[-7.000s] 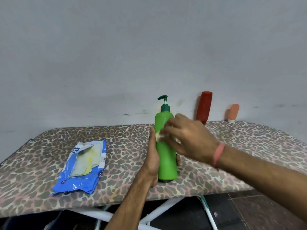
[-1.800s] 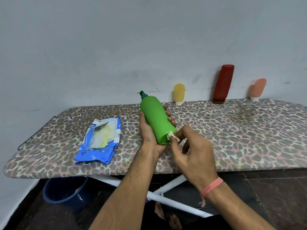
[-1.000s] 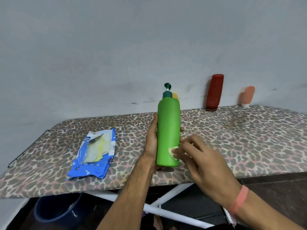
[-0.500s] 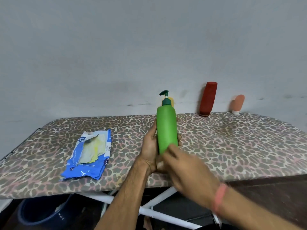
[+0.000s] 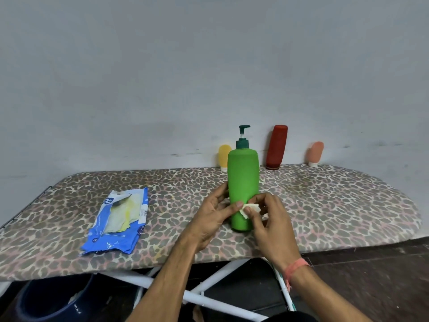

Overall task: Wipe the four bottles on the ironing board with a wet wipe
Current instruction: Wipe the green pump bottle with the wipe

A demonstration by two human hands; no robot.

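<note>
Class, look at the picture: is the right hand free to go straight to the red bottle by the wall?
Probably yes. The right hand pinches the wipe, but only bare ironing board lies between it and the red bottle.

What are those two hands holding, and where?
The left hand grips the green bottle low on its side; the right hand pinches a crumpled wipe against it.
</note>
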